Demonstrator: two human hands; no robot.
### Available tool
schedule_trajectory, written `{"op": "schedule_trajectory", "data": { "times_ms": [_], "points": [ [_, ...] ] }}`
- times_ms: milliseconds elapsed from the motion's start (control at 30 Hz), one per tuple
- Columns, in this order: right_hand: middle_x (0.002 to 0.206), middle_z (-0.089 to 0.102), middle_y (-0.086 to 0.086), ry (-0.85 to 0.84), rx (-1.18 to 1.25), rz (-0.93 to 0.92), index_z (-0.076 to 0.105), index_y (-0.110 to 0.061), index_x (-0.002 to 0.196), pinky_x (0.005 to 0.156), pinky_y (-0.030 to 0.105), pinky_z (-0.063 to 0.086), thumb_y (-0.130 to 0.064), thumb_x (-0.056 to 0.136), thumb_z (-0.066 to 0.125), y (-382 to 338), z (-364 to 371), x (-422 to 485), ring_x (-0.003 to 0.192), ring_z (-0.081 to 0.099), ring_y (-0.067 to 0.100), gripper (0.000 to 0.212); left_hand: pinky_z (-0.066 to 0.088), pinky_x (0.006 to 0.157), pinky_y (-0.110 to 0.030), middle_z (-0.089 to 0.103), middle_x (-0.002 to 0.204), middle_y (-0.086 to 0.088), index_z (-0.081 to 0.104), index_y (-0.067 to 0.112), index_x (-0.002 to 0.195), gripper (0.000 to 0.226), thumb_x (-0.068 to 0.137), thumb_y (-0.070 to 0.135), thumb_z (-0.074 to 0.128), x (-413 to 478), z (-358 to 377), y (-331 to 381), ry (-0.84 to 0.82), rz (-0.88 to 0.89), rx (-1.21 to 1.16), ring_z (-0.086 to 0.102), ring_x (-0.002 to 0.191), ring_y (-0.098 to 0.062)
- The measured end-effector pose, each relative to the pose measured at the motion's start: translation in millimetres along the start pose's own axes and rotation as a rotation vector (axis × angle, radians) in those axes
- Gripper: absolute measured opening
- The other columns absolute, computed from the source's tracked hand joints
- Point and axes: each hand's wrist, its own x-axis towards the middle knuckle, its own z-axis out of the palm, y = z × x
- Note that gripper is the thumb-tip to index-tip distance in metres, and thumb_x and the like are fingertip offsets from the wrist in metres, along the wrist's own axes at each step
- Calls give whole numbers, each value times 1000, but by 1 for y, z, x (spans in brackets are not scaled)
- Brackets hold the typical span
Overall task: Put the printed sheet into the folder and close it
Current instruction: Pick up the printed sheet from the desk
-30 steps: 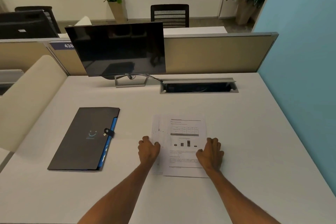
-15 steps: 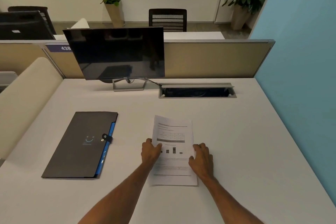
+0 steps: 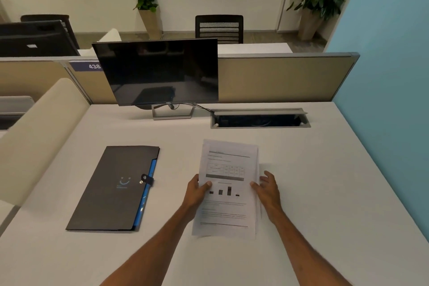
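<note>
Lying flat at lower left of the frame: dark folder (image 3: 109,189), closed, snap strap fastened over its right edge, blue inner pocket showing along that edge, resting on the white worktop (image 3: 325,193). Standing at upper centre, behind the folder: black monitor (image 3: 157,72), screen dark, cable running right toward the open cable tray (image 3: 260,119) set in the worktop. Sitting at lower centre, right of the folder and well apart from it: printed sheet (image 3: 226,189), text, a table and a small bar chart facing up, top edge appearing lifted off the worktop; edges of further sheets showing behind its right side. Gripping the sheet's left edge: left hand (image 3: 197,193), grip narrow, thumb pressing on top of the paper, fingers going under. Touching the right edge of the sheet: right hand (image 3: 268,189), grip loose, fingers half spread, thumb tip on the paper margin, not clearly pinching anything.
</note>
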Motion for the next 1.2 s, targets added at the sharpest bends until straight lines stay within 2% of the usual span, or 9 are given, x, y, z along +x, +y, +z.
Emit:
{"op": "schedule_trajectory", "data": {
  "times_ms": [200, 433, 567, 667, 800, 867, 967, 1100, 1200],
  "points": [
    [122, 76, 14, -194, 188, 33, 69, -8, 124, 59, 19, 59, -11, 98, 70, -19, 9, 6, 77, 76, 9, 25, 69, 76, -34, 80, 125, -11, 58, 12, 140, 33, 108, 19, 65, -2, -18, 19, -3, 66, 15, 83, 98, -28],
    [121, 77, 12, -64, 226, -280, 70, -8, 129, 79, 22, 63, -11, 100, 68, -63, 30, 5, 98, 76, 20, 29, 64, 103, -55, 67, 137, -13, 48, 8, 144, 38, 110, 17, 63, 7, -33, 57, 124, 289, 97, 71, 123, -35],
    [116, 79, -5, -96, 319, -396, 69, -18, 133, 76, 17, 63, -18, 101, 68, -75, 29, -2, 100, 77, 8, 32, 68, 81, -22, 64, 128, 3, 36, 16, 136, 34, 111, 12, 58, 8, -32, 66, 175, 424, 113, 71, 118, -21],
    [122, 77, -3, -122, 293, -364, 66, -17, 137, 83, 21, 64, -15, 102, 67, -58, 34, -9, 110, 74, 14, 35, 63, 74, -9, 62, 124, 14, 35, 30, 133, 41, 109, 12, 63, 1, -30, 49, 185, 441, 116, 70, 119, -19],
    [131, 72, -3, -157, 176, -359, 58, -24, 141, 102, 33, 59, -15, 103, 64, -34, 39, -15, 124, 66, 17, 39, 57, 72, -1, 61, 123, 26, 29, 74, 123, 75, 106, 12, 68, -9, -29, 36, 243, 426, 99, 71, 110, 10],
    [135, 68, -2, -165, 148, -365, 51, -22, 149, 99, 21, 57, -19, 105, 62, -32, 42, -17, 127, 62, 15, 45, 56, 70, -1, 62, 120, 27, 28, 83, 119, 83, 106, 12, 69, -10, -29, 35, 265, 451, 93, 67, 110, 20],
    [125, 65, -9, -150, 114, -358, 47, -22, 149, 78, -2, 52, -21, 109, 54, -33, 49, -18, 122, 62, 12, 41, 58, 72, -3, 62, 117, 33, 32, 82, 120, 78, 105, 15, 68, -10, -29, 37, 283, 487, 82, 69, 111, 15],
    [124, 62, -11, -166, 95, -383, 37, -28, 156, 72, 1, 54, -21, 110, 49, -37, 56, -20, 113, 61, -4, 48, 56, 69, -1, 59, 110, 49, 32, 85, 120, 79, 105, 16, 65, -10, -27, 37, 271, 510, 97, 65, 110, 23],
    [123, 62, -13, -138, 108, -385, 38, -31, 153, 70, 5, 57, -22, 110, 49, -36, 58, -21, 111, 65, -1, 45, 57, 69, -3, 61, 111, 48, 32, 85, 120, 71, 105, 22, 62, -12, -27, 38, 261, 511, 83, 67, 110, 20]
  ]
}}
